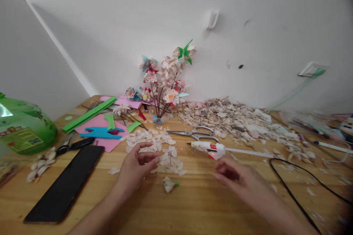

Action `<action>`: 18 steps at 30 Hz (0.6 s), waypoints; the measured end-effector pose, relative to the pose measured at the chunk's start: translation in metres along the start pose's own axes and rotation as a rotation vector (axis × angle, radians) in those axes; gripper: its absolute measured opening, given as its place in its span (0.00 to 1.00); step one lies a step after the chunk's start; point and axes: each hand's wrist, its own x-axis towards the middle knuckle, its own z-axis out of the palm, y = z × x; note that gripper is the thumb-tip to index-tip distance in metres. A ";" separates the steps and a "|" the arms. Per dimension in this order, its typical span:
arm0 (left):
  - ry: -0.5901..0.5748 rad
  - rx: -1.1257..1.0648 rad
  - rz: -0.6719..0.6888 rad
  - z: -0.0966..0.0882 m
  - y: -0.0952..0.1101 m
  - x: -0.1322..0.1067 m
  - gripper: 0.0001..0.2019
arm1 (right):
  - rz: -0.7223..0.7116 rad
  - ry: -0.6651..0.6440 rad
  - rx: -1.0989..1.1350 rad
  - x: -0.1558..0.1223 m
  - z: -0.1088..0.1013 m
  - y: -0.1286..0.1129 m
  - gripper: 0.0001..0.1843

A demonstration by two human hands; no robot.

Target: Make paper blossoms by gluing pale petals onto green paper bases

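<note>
No word or number can be read. The only print in view is on the label (20,137) of the green bottle (35,123), which stands at the left edge of the table (193,209). Across the top of the label runs a band of red lettering. Below it, on yellow-green, are lines of small dark print and a dark square patch that may be a code. All of it is too blurred to make out a single letter.
</note>
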 end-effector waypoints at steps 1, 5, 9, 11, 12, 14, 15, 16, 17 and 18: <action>0.013 -0.001 0.020 0.000 0.000 0.001 0.26 | 0.038 -0.026 -0.081 0.000 -0.011 0.012 0.04; 0.055 0.007 0.091 0.000 -0.002 0.005 0.26 | 0.146 0.076 -0.262 0.010 -0.031 0.045 0.13; 0.073 0.008 0.112 0.001 -0.003 0.006 0.27 | 0.131 0.142 -0.084 0.032 -0.016 0.050 0.26; 0.078 0.011 0.106 0.001 -0.003 0.006 0.28 | 0.125 0.080 0.056 0.041 -0.006 0.049 0.26; 0.081 0.013 0.098 0.002 -0.003 0.005 0.27 | 0.126 0.049 0.084 0.044 -0.003 0.049 0.23; 0.087 0.021 0.086 0.002 -0.004 0.006 0.27 | 0.114 -0.006 0.081 0.048 0.003 0.049 0.18; 0.091 0.021 0.087 0.003 -0.005 0.006 0.26 | 0.106 -0.021 0.069 0.049 0.004 0.049 0.17; 0.094 0.019 0.090 0.003 -0.007 0.007 0.26 | 0.106 -0.024 0.065 0.049 0.006 0.048 0.17; 0.093 0.018 0.094 0.004 -0.010 0.007 0.25 | 0.112 -0.018 0.078 0.049 0.008 0.047 0.17; 0.092 0.016 0.098 0.004 -0.013 0.008 0.25 | 0.124 -0.001 0.109 0.048 0.011 0.044 0.17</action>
